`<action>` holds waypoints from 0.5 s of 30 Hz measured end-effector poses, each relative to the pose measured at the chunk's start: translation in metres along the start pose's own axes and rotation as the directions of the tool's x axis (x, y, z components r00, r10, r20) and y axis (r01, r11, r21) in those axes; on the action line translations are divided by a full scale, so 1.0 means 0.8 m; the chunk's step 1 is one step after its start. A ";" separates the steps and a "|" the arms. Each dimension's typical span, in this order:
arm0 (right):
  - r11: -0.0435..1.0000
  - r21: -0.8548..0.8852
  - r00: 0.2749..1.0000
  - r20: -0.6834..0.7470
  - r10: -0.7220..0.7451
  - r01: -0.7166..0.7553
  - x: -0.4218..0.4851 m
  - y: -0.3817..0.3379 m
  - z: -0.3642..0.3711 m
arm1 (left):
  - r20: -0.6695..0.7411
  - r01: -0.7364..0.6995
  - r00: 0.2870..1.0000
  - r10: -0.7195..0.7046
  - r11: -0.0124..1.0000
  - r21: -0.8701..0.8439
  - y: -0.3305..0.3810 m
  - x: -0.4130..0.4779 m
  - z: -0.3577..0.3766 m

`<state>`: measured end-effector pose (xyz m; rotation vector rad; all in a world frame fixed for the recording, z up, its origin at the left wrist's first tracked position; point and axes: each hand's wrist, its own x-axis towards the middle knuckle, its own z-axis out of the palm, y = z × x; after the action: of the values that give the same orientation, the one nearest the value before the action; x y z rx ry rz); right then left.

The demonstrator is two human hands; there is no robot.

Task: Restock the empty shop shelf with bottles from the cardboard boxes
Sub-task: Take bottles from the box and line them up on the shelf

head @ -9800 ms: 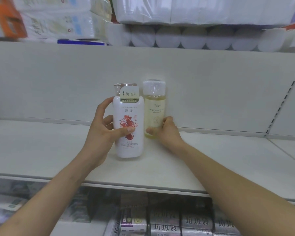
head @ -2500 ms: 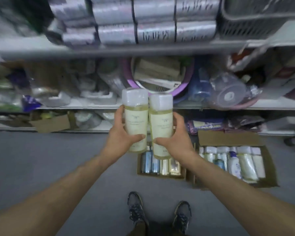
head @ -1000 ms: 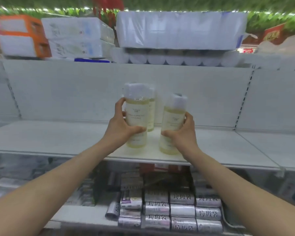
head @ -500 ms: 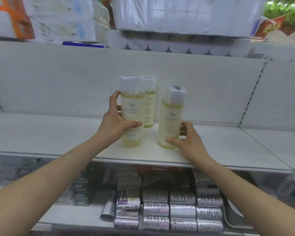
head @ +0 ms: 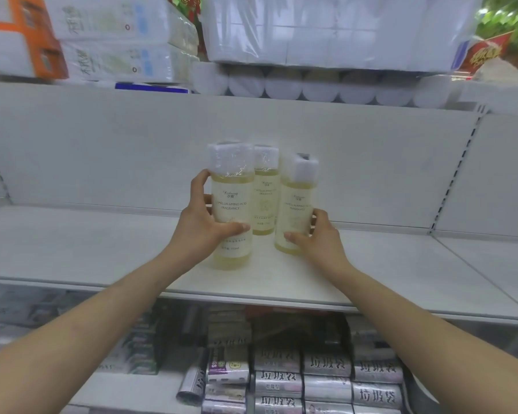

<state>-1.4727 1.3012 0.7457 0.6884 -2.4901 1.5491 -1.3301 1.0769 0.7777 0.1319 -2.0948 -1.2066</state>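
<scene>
Head view: a person is standing two pale-yellow clear plastic bottles on the white metal shelf (head: pixel 102 252).
Left hand (head: pixel 204 228) is gripping the left bottle (head: pixel 231 204) mid-body; right hand (head: pixel 317 240) is clasping the tilted right bottle (head: pixel 295 204) low down. Film-wrapped, likely slippery and weighty. A third bottle (head: pixel 265 198) is standing behind; the shelf is looking smooth and roomy.

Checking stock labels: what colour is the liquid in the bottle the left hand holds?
Pale yellow, in the bottle under a clear-wrapped white cap; head view.
</scene>
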 end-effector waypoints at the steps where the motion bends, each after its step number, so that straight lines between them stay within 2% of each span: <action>1: 1.000 -0.002 1.000 -0.013 0.000 0.000 0.003 0.000 0.002 | 0.003 -0.001 1.000 0.001 1.000 0.003 0.000 0.000 0.000; 15: 0.998 0.037 0.999 -0.022 0.050 -0.049 0.074 0.015 0.027 | 0.001 -0.004 1.000 0.004 1.000 0.020 -0.012 0.005 -0.007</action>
<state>-1.5277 1.2688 0.7458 0.6148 -2.4861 1.6141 -1.3322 1.0656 0.7737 0.1363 -2.1077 -1.1835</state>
